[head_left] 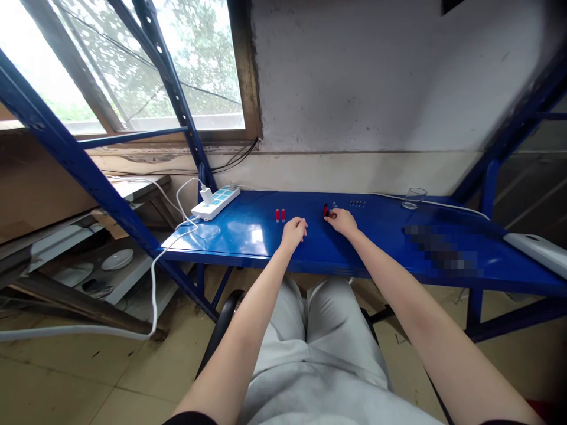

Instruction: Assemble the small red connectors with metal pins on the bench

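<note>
My right hand (343, 221) is closed at a small red-and-black piece (326, 211), its thumb and fingertips pinched at the near end. The piece is too small for me to tell its kind. My left hand (294, 232) hangs over the front of the blue table, fingers curled in, with nothing showing between them. To its upper left, two small red cylinders (280, 215) stand side by side. Just beyond my right hand lies a small clear piece (335, 205). Farther right, several tiny metallic pieces (358, 203) form a row.
The blue table (239, 236) runs along the wall. A white power strip (215, 202) with a plug and cables sits at its left end. A drinking glass (413, 198) stands at the back right, near a blurred dark object (443, 251) and a white device (538, 254).
</note>
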Tool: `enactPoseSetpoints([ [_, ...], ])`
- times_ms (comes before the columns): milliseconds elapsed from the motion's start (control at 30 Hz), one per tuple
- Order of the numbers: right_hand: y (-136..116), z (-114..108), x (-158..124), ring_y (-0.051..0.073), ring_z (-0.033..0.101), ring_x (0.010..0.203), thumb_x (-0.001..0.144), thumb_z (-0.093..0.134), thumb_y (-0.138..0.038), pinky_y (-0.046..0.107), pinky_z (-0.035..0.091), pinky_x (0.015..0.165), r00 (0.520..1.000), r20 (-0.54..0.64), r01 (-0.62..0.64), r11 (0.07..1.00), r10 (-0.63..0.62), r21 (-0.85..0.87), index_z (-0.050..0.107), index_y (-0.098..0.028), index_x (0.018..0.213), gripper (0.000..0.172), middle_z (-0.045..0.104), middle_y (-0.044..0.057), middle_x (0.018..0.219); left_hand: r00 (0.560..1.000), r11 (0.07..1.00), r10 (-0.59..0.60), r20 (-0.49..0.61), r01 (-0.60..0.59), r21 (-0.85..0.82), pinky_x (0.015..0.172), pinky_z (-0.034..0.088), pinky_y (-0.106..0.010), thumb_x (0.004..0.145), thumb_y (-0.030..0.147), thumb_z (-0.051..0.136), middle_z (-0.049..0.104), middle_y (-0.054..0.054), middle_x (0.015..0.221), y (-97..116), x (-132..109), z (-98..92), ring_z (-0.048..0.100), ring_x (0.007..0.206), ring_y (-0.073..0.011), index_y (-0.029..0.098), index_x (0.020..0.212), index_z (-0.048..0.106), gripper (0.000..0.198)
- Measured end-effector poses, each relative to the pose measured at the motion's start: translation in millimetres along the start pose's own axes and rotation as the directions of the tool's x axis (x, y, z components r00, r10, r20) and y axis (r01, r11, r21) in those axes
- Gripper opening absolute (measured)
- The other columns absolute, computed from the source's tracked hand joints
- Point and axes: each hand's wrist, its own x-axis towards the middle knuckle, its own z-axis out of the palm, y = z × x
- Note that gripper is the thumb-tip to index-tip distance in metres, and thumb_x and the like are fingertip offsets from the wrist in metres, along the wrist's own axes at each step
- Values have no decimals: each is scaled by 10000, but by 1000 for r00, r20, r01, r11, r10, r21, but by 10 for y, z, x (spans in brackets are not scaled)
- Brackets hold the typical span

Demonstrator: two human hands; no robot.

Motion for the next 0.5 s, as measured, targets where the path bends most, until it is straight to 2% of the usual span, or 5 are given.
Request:
enactPoseSetpoints([
  [267,11,73,55,164,539,577,747,573,-363,268,362,496,1000,-24,-18,1000,18,-22,601,-194,699,178,624,56,686,1000,1000,-2,5,2,18,397,326,-177,838,351,413,517,30,523,-2,-4,-3,424,365,-48,172,684,516,257],
  [500,-30,57,43,177,565,628,761,566,-378,266,384,526,999,-5,-54,998,54,-43,614,-191,743,194,630,61,714,1000,999,-5,16,4,44,413,339,-180,838,369,401,523,27,537,11,-16,-14,430,375,-48,171,692,519,273],
])
